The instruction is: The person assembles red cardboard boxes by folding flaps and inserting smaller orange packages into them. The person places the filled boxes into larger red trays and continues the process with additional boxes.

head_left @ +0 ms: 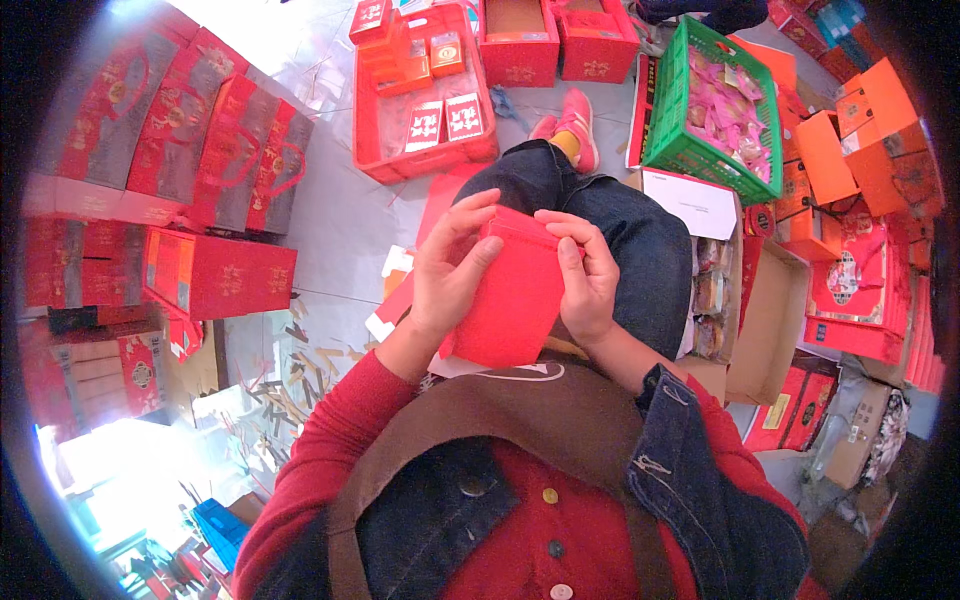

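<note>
Head view: red box between both hands.

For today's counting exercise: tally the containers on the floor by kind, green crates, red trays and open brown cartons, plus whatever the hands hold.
Green plastic crate: 1
Red plastic tray: 1
Open brown carton: 1
Red box, held by left hand and right hand: 1
Total: 4

Left hand and right hand gripping red box, above lap

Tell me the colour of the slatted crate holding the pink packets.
Green. The crate stands on the floor ahead and to the right, seen in the head view.
</note>
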A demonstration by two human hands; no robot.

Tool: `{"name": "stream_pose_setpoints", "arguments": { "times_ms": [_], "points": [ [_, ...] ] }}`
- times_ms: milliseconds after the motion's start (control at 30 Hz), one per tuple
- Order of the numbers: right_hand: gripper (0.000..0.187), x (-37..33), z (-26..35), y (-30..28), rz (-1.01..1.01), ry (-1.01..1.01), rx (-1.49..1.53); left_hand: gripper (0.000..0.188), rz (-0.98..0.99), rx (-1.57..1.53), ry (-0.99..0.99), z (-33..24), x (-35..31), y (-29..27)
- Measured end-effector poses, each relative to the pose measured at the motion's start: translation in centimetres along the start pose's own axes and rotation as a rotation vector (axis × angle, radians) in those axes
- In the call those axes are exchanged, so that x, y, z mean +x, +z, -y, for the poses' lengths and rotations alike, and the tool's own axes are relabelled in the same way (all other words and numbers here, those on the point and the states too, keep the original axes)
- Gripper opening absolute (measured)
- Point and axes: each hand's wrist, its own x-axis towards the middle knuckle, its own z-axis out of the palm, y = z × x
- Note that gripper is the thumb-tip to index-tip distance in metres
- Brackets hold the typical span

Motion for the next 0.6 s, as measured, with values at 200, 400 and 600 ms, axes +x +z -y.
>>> {"name": "stream_pose_setpoints", "arguments": {
  "times_ms": [200,400,600],
  "points": [
    [0.014,0.2,0.5,0.1,0.043,-0.041,-0.005,0.037,0.056,-0.169,-0.142,-1.3,0.4,-0.5],
    [0.014,0.4,1.2,0.2,0.106,-0.067,0.054,0.033,0.301,-0.272,-0.274,-1.8,3.1,-3.6],
    [0.013,0.5,1.1,0.5,0.131,-0.104,0.045,0.022,0.395,-0.342,-0.220,-0.9,3.8,-3.9]
  ]
}}
